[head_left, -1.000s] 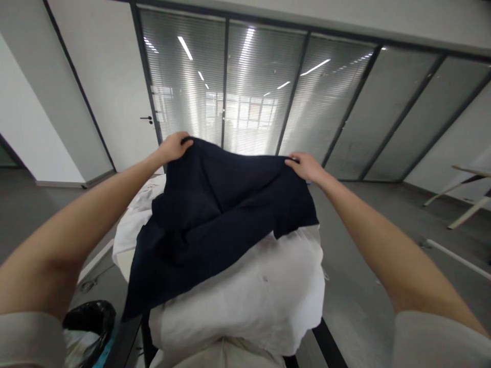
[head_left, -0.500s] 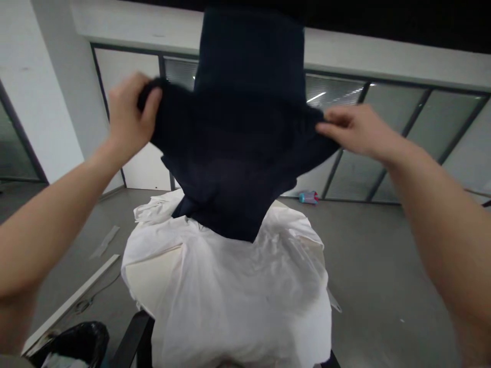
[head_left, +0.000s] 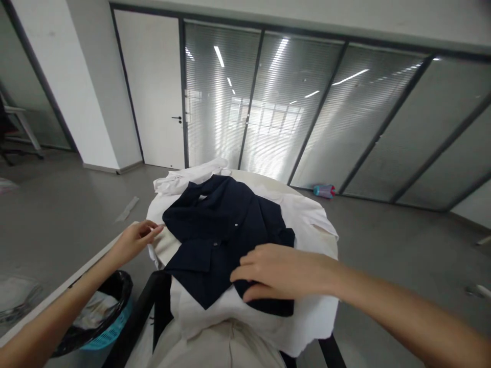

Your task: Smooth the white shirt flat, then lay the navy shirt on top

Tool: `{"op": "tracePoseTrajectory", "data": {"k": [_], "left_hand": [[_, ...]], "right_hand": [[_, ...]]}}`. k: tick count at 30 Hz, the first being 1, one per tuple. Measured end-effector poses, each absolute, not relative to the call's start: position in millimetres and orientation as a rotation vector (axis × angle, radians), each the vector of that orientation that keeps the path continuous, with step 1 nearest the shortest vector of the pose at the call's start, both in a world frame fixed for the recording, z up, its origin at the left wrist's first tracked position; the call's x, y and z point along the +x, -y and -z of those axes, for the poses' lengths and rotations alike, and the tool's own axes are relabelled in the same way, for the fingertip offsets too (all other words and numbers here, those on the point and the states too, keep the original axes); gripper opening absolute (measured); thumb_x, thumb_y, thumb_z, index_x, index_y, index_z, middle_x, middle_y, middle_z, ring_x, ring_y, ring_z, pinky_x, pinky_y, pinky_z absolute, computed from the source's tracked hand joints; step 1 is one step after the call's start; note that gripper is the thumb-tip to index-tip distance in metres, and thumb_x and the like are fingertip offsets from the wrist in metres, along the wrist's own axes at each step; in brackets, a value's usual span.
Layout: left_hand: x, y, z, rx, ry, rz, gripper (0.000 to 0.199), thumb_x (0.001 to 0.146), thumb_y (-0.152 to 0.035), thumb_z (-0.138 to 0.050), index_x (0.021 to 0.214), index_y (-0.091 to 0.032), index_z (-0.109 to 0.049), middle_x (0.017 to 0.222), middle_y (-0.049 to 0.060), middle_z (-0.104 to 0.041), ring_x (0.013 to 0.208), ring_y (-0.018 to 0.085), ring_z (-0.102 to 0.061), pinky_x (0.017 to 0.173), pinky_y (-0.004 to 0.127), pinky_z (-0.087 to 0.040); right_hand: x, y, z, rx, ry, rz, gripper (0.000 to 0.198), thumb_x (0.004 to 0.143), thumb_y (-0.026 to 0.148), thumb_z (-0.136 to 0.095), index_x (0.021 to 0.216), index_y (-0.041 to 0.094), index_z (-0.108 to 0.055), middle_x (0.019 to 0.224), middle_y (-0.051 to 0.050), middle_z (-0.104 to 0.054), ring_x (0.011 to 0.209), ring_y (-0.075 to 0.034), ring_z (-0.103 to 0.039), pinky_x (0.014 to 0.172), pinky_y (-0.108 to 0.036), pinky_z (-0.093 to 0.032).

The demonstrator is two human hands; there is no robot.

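Note:
A dark navy shirt with small buttons lies crumpled and partly folded in front of me. Under it, a white garment drapes over a round, cream-coloured tabletop. My left hand is just off the navy shirt's left edge, fingers loosely apart and nothing in them. Over the shirt's lower right part is my right hand, palm down with fingers slightly bent and thumb apart. Whether it presses on the cloth I cannot tell.
A blue basket with a black liner and crumpled contents stands at lower left beside a black chair armrest. By the glass partition lies a small blue and pink basket-like object. A white door is at the back left.
The navy shirt, held up and stretched between both hands before, now lies on the white garment. Both hands have let go and come down; my view has tilted.

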State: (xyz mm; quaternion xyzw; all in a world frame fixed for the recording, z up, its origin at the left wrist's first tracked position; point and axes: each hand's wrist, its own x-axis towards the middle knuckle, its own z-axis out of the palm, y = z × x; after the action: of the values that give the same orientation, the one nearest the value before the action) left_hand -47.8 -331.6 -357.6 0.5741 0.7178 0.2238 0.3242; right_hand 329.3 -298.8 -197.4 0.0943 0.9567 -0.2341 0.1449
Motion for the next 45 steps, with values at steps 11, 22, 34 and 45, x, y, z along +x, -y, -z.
{"op": "tracePoseTrajectory", "data": {"k": [11, 22, 34, 45], "left_hand": [[5.6, 302.5, 362.5, 1.468, -1.579, -0.870, 0.046, 0.074, -0.056, -0.063, 0.100, -0.017, -0.062, 0.093, 0.008, -0.069, 0.067, 0.019, -0.063, 0.058, 0.029, -0.049], [42.5, 305.5, 335.1, 0.851, -1.133, -1.111, 0.093, 0.071, -0.067, -0.075, 0.147, -0.028, -0.037, 0.120, 0.010, -0.069, 0.106, 0.030, -0.067, 0.085, 0.038, -0.055], [134.5, 385.3, 321.0, 0.260, -0.700, -0.875, 0.060, 0.068, -0.028, -0.090, 0.121, -0.026, -0.063, 0.124, 0.011, -0.065, 0.115, 0.026, -0.064, 0.103, 0.040, -0.047], [155.2, 363.0, 324.2, 0.349, -0.859, -0.853, 0.057, 0.059, -0.016, -0.088, 0.108, -0.025, -0.062, 0.100, 0.004, -0.069, 0.094, 0.020, -0.068, 0.084, 0.031, -0.053]], "right_hand": [[176.2, 184.5, 260.1, 0.133, -3.093, 0.046, 0.053, 0.089, -0.002, -0.048, 0.136, 0.023, -0.055, 0.139, -0.011, -0.054, 0.117, -0.026, -0.054, 0.089, -0.037, -0.044], [202.8, 119.0, 250.1, 0.636, -3.277, 0.335, 0.015, 0.075, 0.018, -0.064, 0.089, 0.015, -0.069, 0.116, -0.011, -0.066, 0.121, -0.032, -0.045, 0.105, -0.049, -0.031], [241.0, 83.4, 196.8, 1.029, -3.285, 0.639, 0.031, 0.080, 0.011, -0.050, 0.104, 0.014, -0.069, 0.107, -0.007, -0.069, 0.102, -0.022, -0.058, 0.095, -0.036, -0.043], [279.4, 88.4, 174.1, 0.830, -2.828, 0.908, 0.023, 0.085, 0.035, -0.069, 0.095, 0.015, -0.074, 0.095, -0.002, -0.073, 0.093, -0.018, -0.063, 0.086, -0.029, -0.048]]}}
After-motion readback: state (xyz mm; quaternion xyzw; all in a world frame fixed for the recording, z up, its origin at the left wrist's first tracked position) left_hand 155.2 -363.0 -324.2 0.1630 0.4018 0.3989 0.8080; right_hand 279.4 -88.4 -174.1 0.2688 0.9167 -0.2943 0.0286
